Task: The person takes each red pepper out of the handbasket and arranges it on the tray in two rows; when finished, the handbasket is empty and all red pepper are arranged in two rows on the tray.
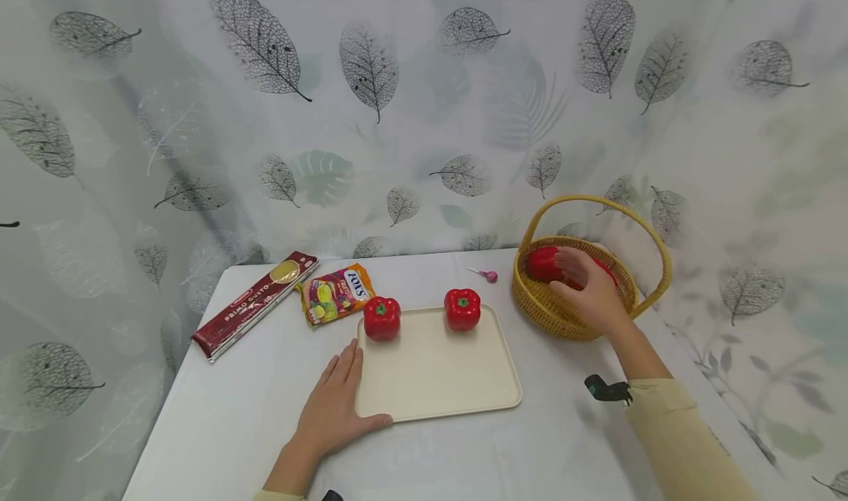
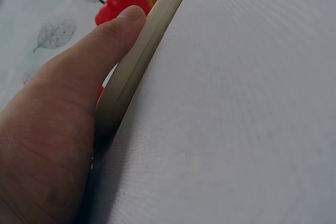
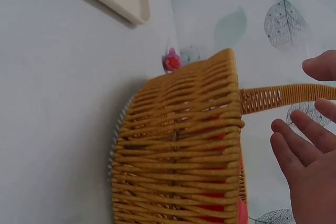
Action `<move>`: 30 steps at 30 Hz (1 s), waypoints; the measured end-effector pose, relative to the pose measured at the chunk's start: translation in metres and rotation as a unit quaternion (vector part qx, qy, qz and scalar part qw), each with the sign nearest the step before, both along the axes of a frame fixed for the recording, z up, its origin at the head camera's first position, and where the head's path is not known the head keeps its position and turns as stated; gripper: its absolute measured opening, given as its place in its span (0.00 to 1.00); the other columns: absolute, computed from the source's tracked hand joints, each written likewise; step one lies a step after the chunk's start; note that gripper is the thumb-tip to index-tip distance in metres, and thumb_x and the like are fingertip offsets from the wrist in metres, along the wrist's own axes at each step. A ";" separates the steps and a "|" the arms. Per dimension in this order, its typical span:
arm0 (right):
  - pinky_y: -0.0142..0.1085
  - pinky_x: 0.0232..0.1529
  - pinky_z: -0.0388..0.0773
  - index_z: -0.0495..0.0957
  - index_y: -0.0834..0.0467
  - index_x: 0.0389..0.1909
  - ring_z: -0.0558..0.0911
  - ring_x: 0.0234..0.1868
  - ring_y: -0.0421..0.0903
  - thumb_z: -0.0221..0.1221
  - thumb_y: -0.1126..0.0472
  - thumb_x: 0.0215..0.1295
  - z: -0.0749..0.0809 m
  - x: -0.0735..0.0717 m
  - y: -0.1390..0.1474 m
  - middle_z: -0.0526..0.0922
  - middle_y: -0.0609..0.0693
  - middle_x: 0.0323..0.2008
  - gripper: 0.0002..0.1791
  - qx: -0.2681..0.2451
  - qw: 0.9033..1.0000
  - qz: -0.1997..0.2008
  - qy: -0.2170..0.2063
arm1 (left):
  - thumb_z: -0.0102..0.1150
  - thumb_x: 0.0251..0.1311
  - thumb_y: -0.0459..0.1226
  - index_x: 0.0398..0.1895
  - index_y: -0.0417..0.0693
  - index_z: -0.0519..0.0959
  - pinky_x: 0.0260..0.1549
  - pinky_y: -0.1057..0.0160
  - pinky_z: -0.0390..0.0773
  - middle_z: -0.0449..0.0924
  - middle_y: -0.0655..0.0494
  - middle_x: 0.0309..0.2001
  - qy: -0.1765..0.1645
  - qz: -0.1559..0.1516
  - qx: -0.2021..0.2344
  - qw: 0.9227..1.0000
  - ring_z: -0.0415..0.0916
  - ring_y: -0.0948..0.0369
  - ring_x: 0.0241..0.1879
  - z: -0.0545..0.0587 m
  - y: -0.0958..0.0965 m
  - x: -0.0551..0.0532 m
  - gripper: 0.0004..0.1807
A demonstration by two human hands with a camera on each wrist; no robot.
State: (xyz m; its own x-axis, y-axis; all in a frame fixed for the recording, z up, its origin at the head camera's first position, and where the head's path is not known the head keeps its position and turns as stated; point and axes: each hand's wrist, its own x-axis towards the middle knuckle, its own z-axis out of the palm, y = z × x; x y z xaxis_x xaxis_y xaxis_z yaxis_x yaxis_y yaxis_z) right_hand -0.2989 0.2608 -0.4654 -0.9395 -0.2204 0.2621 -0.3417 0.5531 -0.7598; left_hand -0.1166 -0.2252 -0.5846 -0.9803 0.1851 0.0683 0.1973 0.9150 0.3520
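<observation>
My left hand [image 1: 331, 409] lies flat at the near left corner of a cream tray [image 1: 437, 376], fingers along its left side. The thumb [image 2: 113, 38] rests along the tray's near rim. Two red bell peppers sit on the tray's far part, one at the left corner [image 1: 382, 319] and one to the right [image 1: 462, 310]. Over a wicker basket [image 1: 550, 313], my right hand [image 1: 592, 291] hovers with loosely spread fingers and nothing between them. Inside the basket are red, glossy items [image 1: 545, 263], partly hidden by the hand and wall.
A long maroon pasta packet [image 1: 255, 306] lies at the back left, beside an orange candy bag [image 1: 336, 293]. A pink lollipop [image 1: 489, 275] is between tray and basket. The basket's tall handle [image 1: 599, 201] arches above it. A leaf-patterned curtain [image 1: 424, 118] hangs behind the table.
</observation>
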 end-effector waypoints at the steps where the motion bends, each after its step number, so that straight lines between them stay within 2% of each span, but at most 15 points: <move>1: 0.58 0.74 0.70 0.67 0.56 0.79 0.74 0.74 0.60 0.70 0.56 0.75 -0.001 -0.002 0.002 0.76 0.61 0.72 0.37 0.003 1.000 -0.004 0.000 | 0.52 0.47 0.88 0.88 0.38 0.51 0.83 0.48 0.47 0.46 0.45 0.88 -0.001 0.000 0.000 1.000 0.47 0.49 0.86 0.000 0.000 0.000 0.79; 9: 0.64 0.72 0.70 0.65 0.58 0.81 0.72 0.75 0.65 0.68 0.54 0.76 0.001 -0.013 0.014 0.73 0.64 0.74 0.38 0.025 0.999 -0.023 -0.016 | 0.51 0.47 0.88 0.88 0.38 0.50 0.83 0.48 0.45 0.45 0.45 0.88 -0.008 -0.002 -0.002 1.000 0.45 0.49 0.86 0.000 0.000 -0.001 0.79; 16: 0.65 0.72 0.70 0.64 0.60 0.81 0.72 0.74 0.66 0.68 0.55 0.77 0.003 -0.019 0.021 0.73 0.65 0.75 0.38 0.027 0.999 -0.034 -0.025 | 0.53 0.47 0.87 0.88 0.38 0.51 0.83 0.47 0.46 0.46 0.45 0.88 -0.005 -0.003 0.001 1.000 0.46 0.49 0.86 0.001 -0.001 -0.001 0.79; 25: 0.66 0.71 0.71 0.62 0.60 0.83 0.72 0.74 0.69 0.67 0.54 0.77 -0.003 -0.025 0.029 0.72 0.67 0.75 0.40 0.056 0.996 -0.057 -0.030 | 0.50 0.46 0.89 0.88 0.38 0.52 0.83 0.47 0.47 0.47 0.45 0.88 -0.001 0.002 -0.004 1.000 0.47 0.48 0.85 -0.003 0.000 -0.001 0.80; 30: 0.65 0.71 0.71 0.62 0.61 0.82 0.72 0.73 0.68 0.68 0.58 0.76 -0.011 -0.030 0.035 0.73 0.67 0.74 0.39 0.053 0.996 -0.068 -0.020 | 0.50 0.46 0.89 0.87 0.38 0.53 0.83 0.47 0.48 0.48 0.45 0.88 0.005 0.003 -0.006 1.000 0.48 0.48 0.85 -0.002 0.000 -0.001 0.80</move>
